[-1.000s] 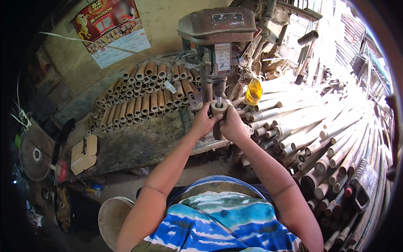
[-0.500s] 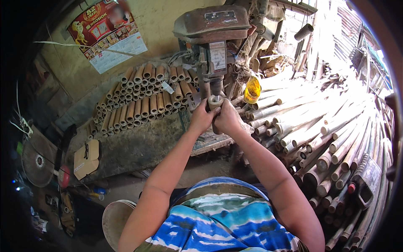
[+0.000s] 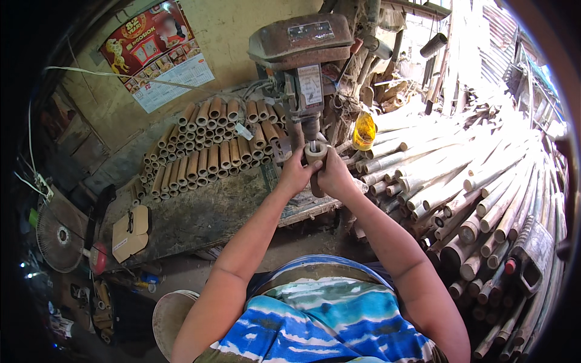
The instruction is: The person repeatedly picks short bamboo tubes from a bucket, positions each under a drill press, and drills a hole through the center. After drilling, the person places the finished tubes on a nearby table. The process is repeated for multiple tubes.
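Between my two hands a short bamboo tube stands upright, a little tilted, beneath the drill press. The metal bit of the press reaches the tube's open top; how deep it goes is hidden. My left hand wraps the tube's left side, thumb across its front. From the right, my right hand grips the same tube with fingers closed. Its lower end shows below my hands.
Cut bamboo tubes lie stacked on the workbench, left of the press. An opened cardboard box with glasses sits near a fan. Long bamboo poles fill the right side. A yellow bottle hangs beside the press.
The tube's mouth now tips slightly more toward me, and more of its front shows between my hands. Both hands keep their hold. The whole view has shifted a little.
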{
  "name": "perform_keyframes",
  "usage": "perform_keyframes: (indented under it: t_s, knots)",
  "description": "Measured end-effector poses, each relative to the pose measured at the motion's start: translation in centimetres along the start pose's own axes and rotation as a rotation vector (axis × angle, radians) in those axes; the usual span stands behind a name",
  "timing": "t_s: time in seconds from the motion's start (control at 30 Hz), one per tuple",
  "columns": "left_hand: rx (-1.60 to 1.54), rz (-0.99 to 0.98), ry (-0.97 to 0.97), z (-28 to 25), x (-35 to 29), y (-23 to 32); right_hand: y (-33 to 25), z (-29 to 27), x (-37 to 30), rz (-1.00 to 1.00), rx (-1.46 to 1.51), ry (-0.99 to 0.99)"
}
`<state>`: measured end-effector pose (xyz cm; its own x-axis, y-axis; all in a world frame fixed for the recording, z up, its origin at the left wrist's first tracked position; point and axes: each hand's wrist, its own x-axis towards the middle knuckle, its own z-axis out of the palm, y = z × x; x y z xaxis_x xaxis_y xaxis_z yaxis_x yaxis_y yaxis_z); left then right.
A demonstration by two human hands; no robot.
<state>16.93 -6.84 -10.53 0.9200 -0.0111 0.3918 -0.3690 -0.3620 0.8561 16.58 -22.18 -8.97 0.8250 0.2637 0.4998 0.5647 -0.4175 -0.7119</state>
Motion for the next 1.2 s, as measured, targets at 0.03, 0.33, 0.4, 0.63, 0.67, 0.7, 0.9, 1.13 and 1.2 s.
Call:
perform_keyframes:
  t_s: [0.03,0.33,0.4,0.63,0.67,0.7,0.9,1.13,1.2]
  knots:
    - [-0.007,0.000,-0.006,-0.1,-0.1,0.1,-0.1,0.0,-0.1,-0.012,-0.020,-0.004]
    - [-0.112,0.014,0.047,-1.7,-0.8,0.2,-0.7,1.9,0.0,0.010,-0.045,-0.016]
    - [-0.088,0.022,0.056,-2.0,-0.6,0.0,-0.7,2.4,0.3,0.035,-0.021,-0.024]
    - [-0.027,-0.018,-0.004,-2.6,1.6,0.3,-0.3,2.6,2.1,-0.049,0.010,0.062]
    - [-0.034,-0.018,-0.012,-2.5,1.9,0.3,-0.2,2.5,2.3,-0.059,0.019,0.086]
    - [-0.039,-0.036,-0.008,-2.4,2.3,0.3,-0.2,2.3,2.4,-0.041,0.020,0.071]
    - [-0.179,0.001,0.008,-0.6,3.3,-0.2,0.3,0.6,2.5,0.075,0.042,0.050]
    - [-0.079,0.041,0.026,0.1,2.7,0.3,0.1,-0.1,1.4,0.036,-0.010,0.047]
    - [-0.101,0.023,0.017,0.0,2.1,0.7,-0.4,-0.3,1.0,0.044,-0.022,0.023]
